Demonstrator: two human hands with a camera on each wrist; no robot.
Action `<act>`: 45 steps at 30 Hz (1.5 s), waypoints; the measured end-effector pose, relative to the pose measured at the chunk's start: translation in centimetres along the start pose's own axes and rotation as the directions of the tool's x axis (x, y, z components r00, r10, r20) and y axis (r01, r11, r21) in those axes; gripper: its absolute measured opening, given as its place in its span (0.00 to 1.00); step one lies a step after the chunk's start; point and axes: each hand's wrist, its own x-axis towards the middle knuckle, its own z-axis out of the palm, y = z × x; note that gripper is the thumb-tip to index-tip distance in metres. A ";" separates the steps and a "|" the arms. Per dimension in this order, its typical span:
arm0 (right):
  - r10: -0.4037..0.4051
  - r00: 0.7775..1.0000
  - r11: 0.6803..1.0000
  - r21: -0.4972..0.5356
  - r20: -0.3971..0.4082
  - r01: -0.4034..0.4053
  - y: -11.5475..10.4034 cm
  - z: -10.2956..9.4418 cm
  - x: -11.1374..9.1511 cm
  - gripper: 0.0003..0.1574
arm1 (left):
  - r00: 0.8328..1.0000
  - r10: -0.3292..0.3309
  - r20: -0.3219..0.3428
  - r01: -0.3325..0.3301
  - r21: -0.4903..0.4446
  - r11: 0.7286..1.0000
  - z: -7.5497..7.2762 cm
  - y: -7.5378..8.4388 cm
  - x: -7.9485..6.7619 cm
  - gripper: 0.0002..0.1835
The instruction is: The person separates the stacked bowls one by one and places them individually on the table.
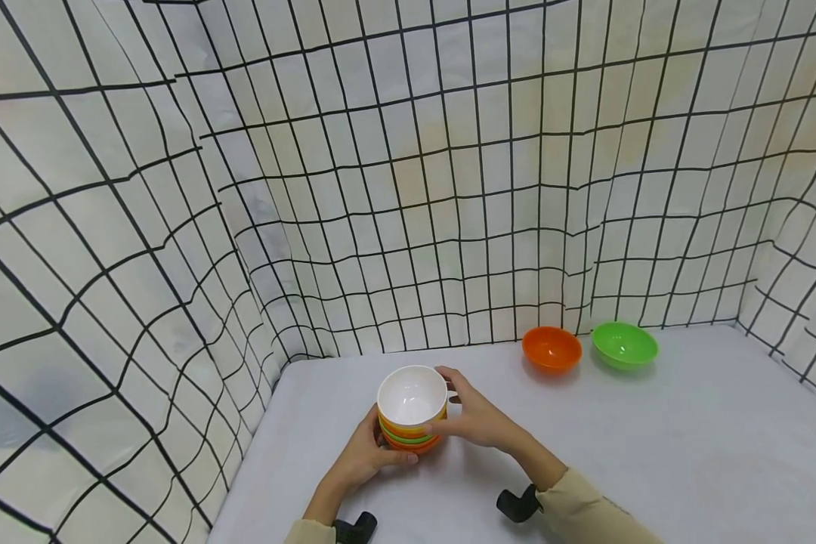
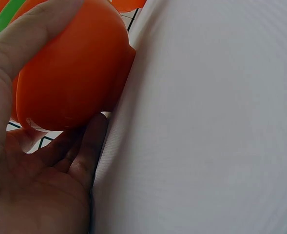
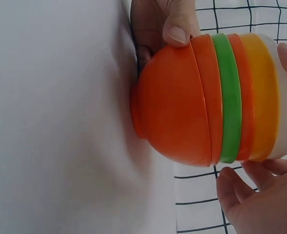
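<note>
A stack of nested bowls (image 3: 177, 107) stands upright on the white tabletop, orange at the bottom with green, orange and yellow bands above. On top sits a white cup (image 1: 411, 397) with a small handle on its right side. My left hand (image 1: 367, 455) grips the stack low on its left, its thumb across the bottom orange bowl (image 2: 75, 68). From the right, my right hand (image 1: 477, 417) holds the white cup near its rim, thumb toward me and fingers on the far side by the handle.
Farther back on the right, an orange bowl (image 1: 551, 349) and a green bowl (image 1: 624, 345) stand side by side, open side up. A white wall (image 1: 408, 189) with a black grid rises behind the white tabletop (image 1: 653, 438), and another is on the left.
</note>
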 end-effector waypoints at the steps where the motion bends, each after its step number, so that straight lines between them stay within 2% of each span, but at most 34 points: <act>1: 0.001 1.000 1.000 0.009 -0.002 -0.001 0.0 0.1 0.1 0.61 | 1.000 -0.001 0.001 0.001 -0.003 1.000 0.0 0.0 0.0 0.57; 7: 0.019 1.000 0.999 0.040 -0.018 -0.018 0.1 0.8 0.6 0.66 | 1.000 -0.005 0.012 0.005 -0.001 1.000 0.0 0.1 0.1 0.56; 17: -0.008 1.000 0.997 0.076 -0.025 0.010 -0.3 1.7 1.4 0.74 | 1.000 -0.004 0.001 0.004 0.004 1.000 -0.1 0.2 -0.1 0.56; 24: -0.023 0.999 0.994 0.104 -0.036 0.026 -0.2 2.0 1.6 0.72 | 1.000 0.003 0.002 -0.003 -0.001 1.000 -0.1 0.1 -0.1 0.55; 34: -0.052 0.996 0.995 0.078 -0.070 0.058 -0.1 2.0 1.5 0.69 | 1.000 -0.001 0.007 0.001 0.005 1.000 0.0 0.2 -0.1 0.55; 38: -0.076 0.993 0.993 0.087 -0.091 0.084 -0.3 1.9 1.4 0.68 | 1.000 0.002 0.006 -0.002 0.004 1.000 0.1 0.3 -0.1 0.56; 45: -0.069 0.987 0.988 0.129 -0.141 0.088 -0.7 1.1 1.2 0.68 | 1.000 0.000 -0.008 0.000 0.040 0.999 0.1 0.4 -0.2 0.57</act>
